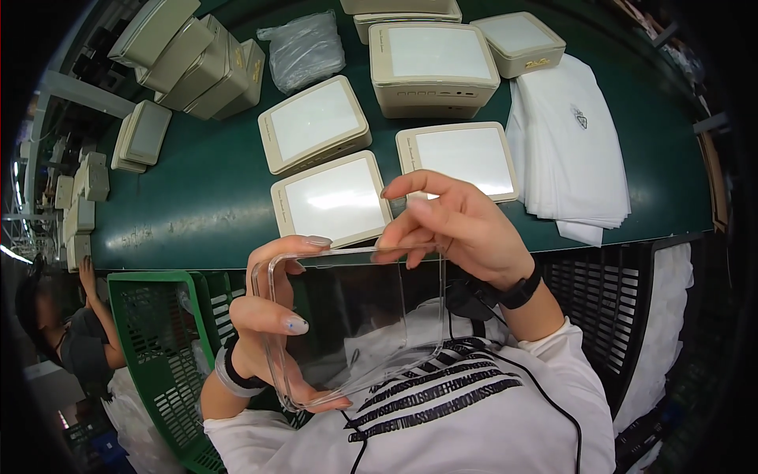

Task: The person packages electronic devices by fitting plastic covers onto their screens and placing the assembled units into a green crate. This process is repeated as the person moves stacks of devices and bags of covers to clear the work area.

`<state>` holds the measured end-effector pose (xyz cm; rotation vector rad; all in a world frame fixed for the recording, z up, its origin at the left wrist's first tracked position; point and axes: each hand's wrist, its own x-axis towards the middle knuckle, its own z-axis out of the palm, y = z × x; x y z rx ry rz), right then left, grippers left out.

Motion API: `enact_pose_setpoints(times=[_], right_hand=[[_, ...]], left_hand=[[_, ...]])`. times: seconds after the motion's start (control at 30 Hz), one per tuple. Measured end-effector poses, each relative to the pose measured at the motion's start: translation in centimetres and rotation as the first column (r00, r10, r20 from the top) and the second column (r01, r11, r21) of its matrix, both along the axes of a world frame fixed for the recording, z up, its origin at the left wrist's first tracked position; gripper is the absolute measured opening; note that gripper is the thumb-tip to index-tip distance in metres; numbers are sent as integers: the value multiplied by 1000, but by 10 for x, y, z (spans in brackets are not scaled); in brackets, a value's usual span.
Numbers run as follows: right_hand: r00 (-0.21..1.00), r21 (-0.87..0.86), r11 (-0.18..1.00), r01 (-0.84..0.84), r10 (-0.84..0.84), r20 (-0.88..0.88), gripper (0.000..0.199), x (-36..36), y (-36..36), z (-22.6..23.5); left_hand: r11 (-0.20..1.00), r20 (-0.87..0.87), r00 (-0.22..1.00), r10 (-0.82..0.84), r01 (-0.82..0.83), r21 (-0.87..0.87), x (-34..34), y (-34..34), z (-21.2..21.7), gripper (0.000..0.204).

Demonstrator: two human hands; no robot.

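Note:
A clear plastic case [359, 320], box-shaped with rounded corners, is held tilted in front of my chest, off the table. My left hand [257, 320] is closed around its left side, fingers and thumb on the rim. My right hand [478, 233] is at the case's upper right edge; the lower fingertips seem to touch the rim, while the index finger and thumb stand apart above it. Just beyond my hands lie beige box-shaped devices with pale screens: a near left device [332, 197] and a near right device [466, 158], partly covered by my right hand.
More devices stand on the green table [197, 189], including a back stack [430, 67] and a leaning stack [197, 63]. A clear plastic bag [304, 51] and a white cloth pile [568, 150] lie there. A green crate [154, 340] and a black crate [596, 300] flank me. Another person [87, 340] is at left.

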<state>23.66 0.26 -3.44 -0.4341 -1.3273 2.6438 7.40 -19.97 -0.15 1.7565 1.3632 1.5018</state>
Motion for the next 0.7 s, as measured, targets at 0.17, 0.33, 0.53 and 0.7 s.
enact_pose_setpoints(times=[0.17, 0.33, 0.53, 0.7], right_hand=[[913, 438, 807, 397, -296, -282, 69, 16, 3, -4], [963, 819, 562, 112, 143, -229, 100, 47, -16, 13], [982, 927, 376, -3, 178, -70, 97, 67, 23, 24], [995, 993, 64, -96, -10, 97, 87, 75, 94, 23]], left_hand=[[1000, 6, 1000, 16, -16, -9, 3, -3, 2, 89], [996, 94, 994, 50, -57, 71, 7, 9, -7, 96], [977, 116, 974, 195, -182, -112, 0, -1, -1, 124], [874, 35, 989, 145, -111, -473, -21, 35, 44, 131]])
